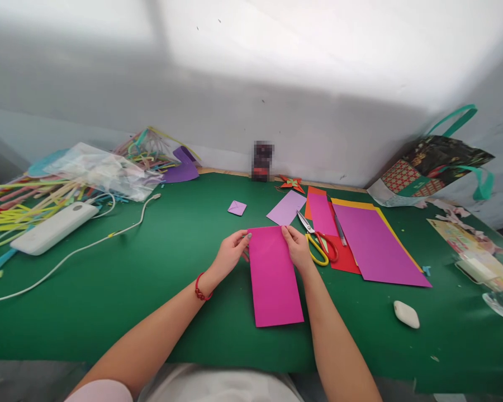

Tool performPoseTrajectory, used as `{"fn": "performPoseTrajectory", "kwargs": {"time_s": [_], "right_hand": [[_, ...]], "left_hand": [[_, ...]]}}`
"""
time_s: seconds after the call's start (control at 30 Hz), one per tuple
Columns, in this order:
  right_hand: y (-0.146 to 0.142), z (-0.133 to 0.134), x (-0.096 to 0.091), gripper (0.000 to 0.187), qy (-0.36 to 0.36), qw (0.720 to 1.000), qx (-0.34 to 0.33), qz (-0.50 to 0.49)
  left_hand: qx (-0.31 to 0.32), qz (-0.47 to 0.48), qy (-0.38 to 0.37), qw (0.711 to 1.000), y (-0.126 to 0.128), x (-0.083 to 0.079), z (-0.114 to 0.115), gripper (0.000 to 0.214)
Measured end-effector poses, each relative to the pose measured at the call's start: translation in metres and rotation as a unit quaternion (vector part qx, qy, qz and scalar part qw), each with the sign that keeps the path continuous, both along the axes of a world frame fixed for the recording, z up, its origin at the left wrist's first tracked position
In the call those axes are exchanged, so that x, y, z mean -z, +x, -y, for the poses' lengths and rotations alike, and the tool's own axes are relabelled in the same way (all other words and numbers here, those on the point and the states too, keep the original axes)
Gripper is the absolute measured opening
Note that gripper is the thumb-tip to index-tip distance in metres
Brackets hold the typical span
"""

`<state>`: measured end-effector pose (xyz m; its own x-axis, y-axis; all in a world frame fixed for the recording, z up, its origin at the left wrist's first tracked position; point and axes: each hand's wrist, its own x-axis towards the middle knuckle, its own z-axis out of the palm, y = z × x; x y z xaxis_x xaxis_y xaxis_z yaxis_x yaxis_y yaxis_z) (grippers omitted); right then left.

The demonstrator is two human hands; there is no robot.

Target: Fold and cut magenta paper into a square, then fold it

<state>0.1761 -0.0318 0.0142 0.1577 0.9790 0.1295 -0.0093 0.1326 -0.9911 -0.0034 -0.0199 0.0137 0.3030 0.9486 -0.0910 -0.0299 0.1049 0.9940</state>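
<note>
A bright magenta sheet of paper (pixel 275 282), a tall rectangle, is held between my two hands above the green table. My left hand (pixel 231 249) pinches its upper left corner between thumb and fingers. At the upper right corner, my right hand (pixel 297 245) grips the paper's edge. Scissors (pixel 317 241) with one yellow and one red handle lie just right of my right hand. Beyond the paper are a lilac sheet (pixel 285 207) and a small folded lilac paper piece (pixel 237 208).
Purple sheets (pixel 375 240), a red sheet (pixel 343 257) and a pen (pixel 339 224) lie to the right, near a white case (pixel 406 314). A patterned bag (pixel 419 167) stands at the back right. On the left are a white power bank (pixel 54 228), its cable and a heap of colourful strips (pixel 33 190).
</note>
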Motion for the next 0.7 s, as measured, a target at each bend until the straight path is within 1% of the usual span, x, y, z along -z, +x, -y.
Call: {"fn": "performPoseTrajectory", "kwargs": {"time_s": [0.07,0.13,0.3,0.43,0.57,0.7], "right_hand": [[-0.0018,0.0015,-0.001,0.039,-0.007,1.0,-0.025,-0.001],[-0.0031,0.0024,-0.0021,0.038,-0.012,0.999,-0.037,-0.007],[-0.0042,0.0031,-0.0048,0.038,-0.015,0.999,-0.037,-0.017],[-0.0029,0.0039,-0.0059,0.037,-0.022,0.999,-0.035,-0.019],[-0.0025,0.0048,-0.0073,0.037,-0.013,0.999,-0.035,-0.023],[-0.0027,0.0059,-0.0075,0.036,-0.013,0.999,-0.045,-0.027]], "left_hand": [[-0.009,0.005,0.006,1.0,-0.0018,-0.0024,-0.0008,0.043],[-0.009,0.01,0.01,1.0,-0.0025,-0.0041,-0.0009,0.038],[-0.002,0.019,0.007,1.0,-0.0017,-0.0061,0.0003,0.031],[0.002,0.018,0.008,1.0,-0.0015,-0.007,0.0008,0.03],[0.009,0.032,0.009,0.999,-0.0034,-0.0083,0.0009,0.031],[0.042,0.038,0.013,0.998,-0.0063,-0.0101,0.0017,0.036]]}}
